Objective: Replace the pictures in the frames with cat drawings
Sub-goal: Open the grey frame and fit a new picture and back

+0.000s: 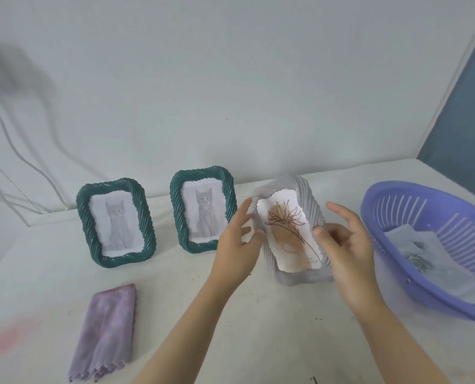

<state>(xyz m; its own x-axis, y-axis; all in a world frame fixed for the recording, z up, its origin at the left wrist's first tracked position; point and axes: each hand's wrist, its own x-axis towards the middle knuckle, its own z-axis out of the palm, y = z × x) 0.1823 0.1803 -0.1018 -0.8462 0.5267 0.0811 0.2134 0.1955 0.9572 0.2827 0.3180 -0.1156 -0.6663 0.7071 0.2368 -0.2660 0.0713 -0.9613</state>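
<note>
Two green twisted-rim frames (116,221) (203,210) stand at the back of the table, each showing a grey cat drawing. To their right, a pale grey frame (311,200) of the same shape is tilted, with a flower drawing (285,231) in it. My left hand (236,245) pinches the grey frame's left edge, its thumb at the edge of the flower drawing. My right hand (347,250) holds the frame's right edge with its thumb on the front and its index finger raised. The back of the frame is hidden.
A purple slotted basket (391,198) stands at the right edge of the table with sheets of paper (425,259) in it. A folded purple cloth (108,331) lies at the front left. Cables hang down the wall at the left.
</note>
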